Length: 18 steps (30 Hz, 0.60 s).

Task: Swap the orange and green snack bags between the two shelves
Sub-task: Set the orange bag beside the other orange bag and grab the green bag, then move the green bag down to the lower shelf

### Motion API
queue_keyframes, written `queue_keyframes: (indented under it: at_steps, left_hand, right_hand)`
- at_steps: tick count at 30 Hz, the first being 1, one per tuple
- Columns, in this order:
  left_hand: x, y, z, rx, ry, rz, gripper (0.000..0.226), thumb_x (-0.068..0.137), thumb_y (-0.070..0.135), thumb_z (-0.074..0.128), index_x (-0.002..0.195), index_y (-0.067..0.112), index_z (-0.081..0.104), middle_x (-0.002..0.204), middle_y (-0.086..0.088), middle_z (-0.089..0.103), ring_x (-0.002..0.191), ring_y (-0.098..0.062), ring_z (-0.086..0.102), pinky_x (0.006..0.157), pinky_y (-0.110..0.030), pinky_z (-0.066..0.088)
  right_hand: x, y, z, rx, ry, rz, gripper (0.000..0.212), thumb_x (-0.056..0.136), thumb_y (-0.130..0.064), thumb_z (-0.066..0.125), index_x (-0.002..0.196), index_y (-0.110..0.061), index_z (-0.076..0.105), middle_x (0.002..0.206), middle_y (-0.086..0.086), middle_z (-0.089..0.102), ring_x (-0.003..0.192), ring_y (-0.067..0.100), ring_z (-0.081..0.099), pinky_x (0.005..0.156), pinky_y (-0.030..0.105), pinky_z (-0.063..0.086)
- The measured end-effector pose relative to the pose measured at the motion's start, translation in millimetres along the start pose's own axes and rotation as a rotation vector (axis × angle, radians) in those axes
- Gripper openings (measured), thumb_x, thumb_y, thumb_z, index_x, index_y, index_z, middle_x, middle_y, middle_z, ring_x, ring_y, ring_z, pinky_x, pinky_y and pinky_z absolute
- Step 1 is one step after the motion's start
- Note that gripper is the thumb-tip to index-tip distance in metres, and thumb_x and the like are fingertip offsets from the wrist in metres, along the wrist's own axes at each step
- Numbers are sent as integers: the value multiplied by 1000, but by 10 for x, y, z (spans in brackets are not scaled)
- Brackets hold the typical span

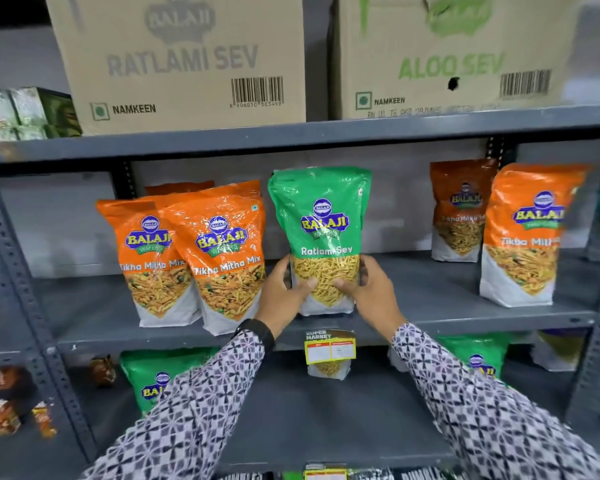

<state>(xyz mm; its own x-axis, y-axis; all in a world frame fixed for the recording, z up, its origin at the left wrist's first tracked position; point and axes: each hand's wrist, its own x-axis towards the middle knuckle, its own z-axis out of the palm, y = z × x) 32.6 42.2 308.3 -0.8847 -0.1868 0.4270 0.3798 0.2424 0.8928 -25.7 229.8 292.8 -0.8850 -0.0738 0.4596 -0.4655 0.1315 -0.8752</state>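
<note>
A green Ratlami Sev bag (321, 216) stands upright on the middle shelf (430, 318). My left hand (284, 292) and my right hand (371, 291) grip its lower sides. Left of it lean two orange Tikha Mitha Mix bags (149, 258) (226, 251), with a third partly hidden behind them. Two more orange bags (459, 209) (523, 233) stand at the right of the same shelf. On the lower shelf (291, 420) stand green bags (153, 375) (478, 355), partly hidden by my sleeves, and a small bag (328, 370) sits behind the price tag.
Two cardboard cartons (181, 60) (454, 53) sit on the top shelf. A yellow price tag (329, 346) hangs on the middle shelf's front edge. Perforated grey uprights (11, 271) frame the rack. Small packets (4, 414) lie at the lower left.
</note>
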Motion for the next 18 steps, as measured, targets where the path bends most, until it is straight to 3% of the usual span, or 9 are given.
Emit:
queue_keyframes:
  at_steps: [3, 6, 12, 16, 18]
  left_hand:
    - [-233, 134, -47, -24, 9, 59, 53, 91, 19, 79, 134, 40, 58, 127, 7, 75, 118, -13, 71, 100, -40, 59]
    - [-546, 156, -92, -29, 11, 83, 62, 89, 20, 81, 145, 25, 56, 128, 2, 74, 116, -14, 71, 97, -35, 60]
    - [-1151, -259, -120, -50, -62, -32, 69, 87, 16, 83, 147, 28, 52, 128, 11, 74, 115, -5, 71, 90, -20, 58]
    - [-1436, -767, -62, -4, -129, -186, 76, 87, 8, 82, 153, 20, 47, 136, 3, 70, 122, -11, 70, 97, -28, 58]
    - [-1555, -1055, -38, 33, -167, -266, 78, 84, 4, 83, 152, 23, 49, 137, 4, 70, 125, -11, 69, 101, -30, 57]
  right_hand:
    - [-271, -170, -99, 0, 6, -61, 51, 84, -18, 88, 114, -48, 59, 107, -26, 77, 102, -8, 72, 84, 14, 59]
    - [-649, -262, -176, 7, 10, -82, 55, 79, -28, 89, 109, -62, 57, 111, -35, 73, 102, -11, 71, 79, 8, 56]
    - [-1330, 108, -190, -81, 6, -2, 57, 68, -52, 87, 114, -59, 54, 115, -27, 75, 100, -4, 74, 78, 15, 60]
    - [-1693, 611, -158, -170, -92, 170, 60, 66, -55, 89, 112, -50, 51, 113, -13, 77, 101, 7, 76, 86, 38, 65]
    - [-1834, 875, -132, -233, -134, 259, 62, 66, -47, 93, 109, -48, 49, 112, -11, 76, 102, 13, 75, 89, 45, 63]
